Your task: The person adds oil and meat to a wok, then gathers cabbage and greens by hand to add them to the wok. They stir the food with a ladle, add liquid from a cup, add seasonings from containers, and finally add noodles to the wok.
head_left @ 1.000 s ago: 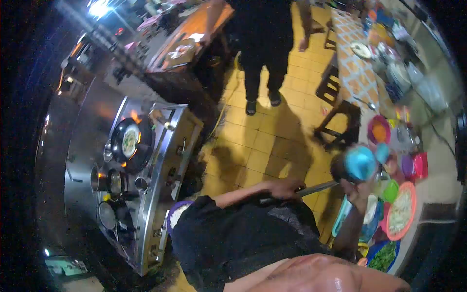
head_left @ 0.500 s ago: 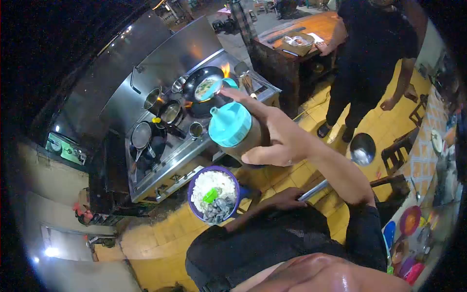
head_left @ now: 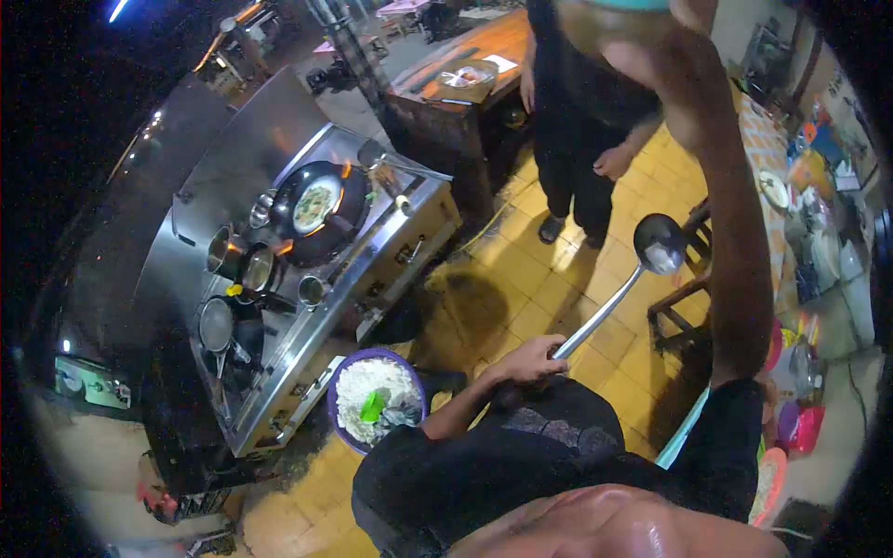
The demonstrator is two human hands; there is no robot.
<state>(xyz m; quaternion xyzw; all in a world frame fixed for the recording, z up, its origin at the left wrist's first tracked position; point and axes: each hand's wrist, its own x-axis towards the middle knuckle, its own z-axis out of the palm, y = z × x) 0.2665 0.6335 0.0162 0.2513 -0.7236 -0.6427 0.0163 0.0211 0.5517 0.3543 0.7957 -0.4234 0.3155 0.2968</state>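
While my left hand (head_left: 530, 361) stays low by my chest, it's closed tight round the handle of the ladle (head_left: 609, 302), and that long steel handle runs up and away to the right, ending in the bowl, which hangs over the yellow floor tiles (head_left: 521, 270) with something pale in it. My right hand (head_left: 684, 23) is way up at the top edge, arm stretched high, fingers wrapped on a bottle (head_left: 605, 19) with a teal cap; only its lower part shows, the rest is cut off by the frame, so how firm the grip is I can't fully tell.

Just below and left of my left hand sits a purple bowl (head_left: 337, 409) heaped with white rice, a green scoop (head_left: 372, 406) stuck in it, hard up against the front of the steel stove (head_left: 372, 270). On that stove, well apart from both hands, a black wok (head_left: 316, 209) sits over flame with pale food inside, smaller pots (head_left: 244, 260) beside it and a pan (head_left: 216, 325) nearer me.

Between the raised bottle and the stove stands another person in black (head_left: 581, 121), one hand hanging by the hip, right beside the ladle's bowl. Behind them a wooden counter (head_left: 465, 84) carries a tray. Off to my right, past my arm, a stool (head_left: 684, 307) stands near the ladle's bowl, and beyond it a cluttered counter (head_left: 819, 260) holds coloured plastic tubs and plates.
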